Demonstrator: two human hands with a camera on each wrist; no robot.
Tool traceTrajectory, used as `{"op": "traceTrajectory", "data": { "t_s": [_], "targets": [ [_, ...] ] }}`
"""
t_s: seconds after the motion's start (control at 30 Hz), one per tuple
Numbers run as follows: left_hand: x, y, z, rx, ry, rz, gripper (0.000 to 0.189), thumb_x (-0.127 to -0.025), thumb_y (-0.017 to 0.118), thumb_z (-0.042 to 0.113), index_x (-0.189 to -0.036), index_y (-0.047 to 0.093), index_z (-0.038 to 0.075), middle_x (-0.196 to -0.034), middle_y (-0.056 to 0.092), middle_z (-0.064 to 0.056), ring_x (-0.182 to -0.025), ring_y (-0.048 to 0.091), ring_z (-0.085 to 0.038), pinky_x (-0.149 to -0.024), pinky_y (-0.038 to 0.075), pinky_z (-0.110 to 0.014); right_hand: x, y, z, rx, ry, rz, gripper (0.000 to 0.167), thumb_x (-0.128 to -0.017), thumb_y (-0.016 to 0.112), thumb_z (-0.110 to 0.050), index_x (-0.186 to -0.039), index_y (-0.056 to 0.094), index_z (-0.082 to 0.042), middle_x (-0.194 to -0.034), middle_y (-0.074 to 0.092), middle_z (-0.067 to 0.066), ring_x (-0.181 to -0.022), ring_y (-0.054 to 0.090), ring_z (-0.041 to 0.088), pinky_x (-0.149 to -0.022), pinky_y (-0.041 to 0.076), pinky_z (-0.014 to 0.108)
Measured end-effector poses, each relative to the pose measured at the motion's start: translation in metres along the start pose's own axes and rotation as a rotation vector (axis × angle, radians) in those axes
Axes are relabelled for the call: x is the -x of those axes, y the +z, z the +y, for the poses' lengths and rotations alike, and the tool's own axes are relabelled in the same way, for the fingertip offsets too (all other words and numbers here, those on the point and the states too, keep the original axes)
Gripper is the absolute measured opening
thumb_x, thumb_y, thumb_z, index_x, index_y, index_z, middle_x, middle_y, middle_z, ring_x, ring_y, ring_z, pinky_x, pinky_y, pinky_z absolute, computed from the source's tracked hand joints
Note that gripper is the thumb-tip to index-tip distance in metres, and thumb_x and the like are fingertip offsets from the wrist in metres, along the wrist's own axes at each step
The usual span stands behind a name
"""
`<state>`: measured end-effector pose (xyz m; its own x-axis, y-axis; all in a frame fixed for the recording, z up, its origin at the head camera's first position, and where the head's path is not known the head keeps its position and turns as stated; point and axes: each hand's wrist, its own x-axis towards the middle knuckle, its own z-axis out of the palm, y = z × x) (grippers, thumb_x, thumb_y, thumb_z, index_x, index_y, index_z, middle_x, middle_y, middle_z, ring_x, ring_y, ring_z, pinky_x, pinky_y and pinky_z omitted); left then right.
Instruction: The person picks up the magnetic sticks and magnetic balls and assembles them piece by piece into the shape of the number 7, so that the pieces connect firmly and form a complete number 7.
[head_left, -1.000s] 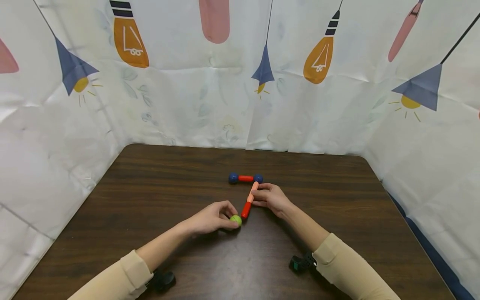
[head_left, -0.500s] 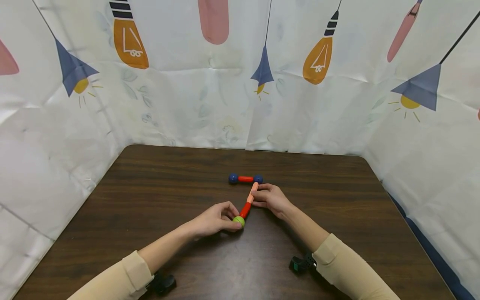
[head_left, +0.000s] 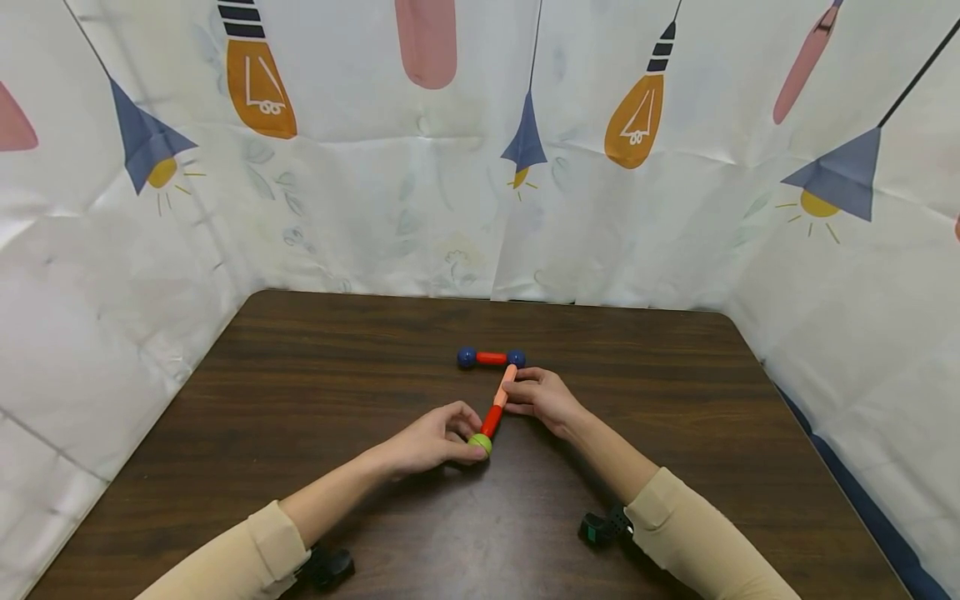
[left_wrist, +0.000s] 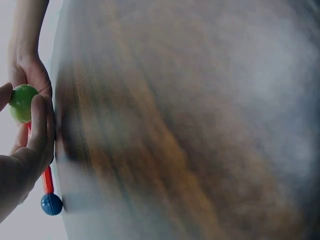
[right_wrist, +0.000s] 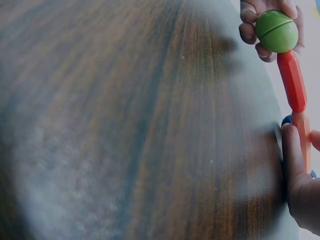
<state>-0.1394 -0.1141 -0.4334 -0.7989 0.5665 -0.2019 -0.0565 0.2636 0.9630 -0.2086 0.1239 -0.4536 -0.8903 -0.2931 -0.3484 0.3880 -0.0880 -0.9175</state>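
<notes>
My left hand [head_left: 435, 435] pinches a green ball [head_left: 481, 444] between thumb and fingers, near the middle of the table. The ball touches the near end of a red stick [head_left: 491, 422], as the right wrist view also shows. End to end with that stick is a peach stick [head_left: 506, 385], which my right hand [head_left: 546, 401] pinches. The peach stick's far end meets a blue ball [head_left: 516, 357]. A second red stick [head_left: 492, 357] joins it to another blue ball [head_left: 467, 357] on the left.
All this is on a dark wood-grain table [head_left: 315, 375]. A white curtain [head_left: 360, 208] printed with lamps and bulbs stands around its back and sides. Dark wrist devices sit below both sleeves.
My left hand has moved slightly right with the green ball, from just beside the red stick to contact with its near end. The right hand has stayed in place.
</notes>
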Motion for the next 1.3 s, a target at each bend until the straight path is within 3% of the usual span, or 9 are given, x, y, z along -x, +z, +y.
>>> {"op": "traceTrajectory", "data": {
  "t_s": [0.8, 1.3],
  "targets": [
    [0.0011, -0.0022, 0.0009, -0.036, 0.006, -0.019, 0.041, -0.093, 0.077, 0.012, -0.124, 0.053, -0.001, -0.104, 0.066, -0.010, -0.095, 0.071, -0.024, -0.081, 0.054, -0.036, 0.0005, -0.0003, -0.0001, 0.000, 0.002, -0.006, 0.050, -0.099, 0.067, -0.002, -0.141, 0.041, 0.009, -0.121, 0.059, 0.023, -0.098, 0.072, 0.025, -0.087, 0.057, 0.038],
    [0.0025, -0.0020, 0.0027, -0.091, 0.024, 0.004, 0.040, -0.093, 0.078, 0.015, -0.122, 0.055, 0.000, -0.104, 0.067, -0.009, -0.096, 0.069, -0.023, -0.085, 0.053, -0.037, -0.0005, -0.0019, -0.0010, 0.014, 0.008, -0.006, 0.049, -0.099, 0.066, 0.000, -0.141, 0.044, 0.011, -0.118, 0.063, 0.021, -0.096, 0.072, 0.024, -0.088, 0.057, 0.038]
  ]
}}
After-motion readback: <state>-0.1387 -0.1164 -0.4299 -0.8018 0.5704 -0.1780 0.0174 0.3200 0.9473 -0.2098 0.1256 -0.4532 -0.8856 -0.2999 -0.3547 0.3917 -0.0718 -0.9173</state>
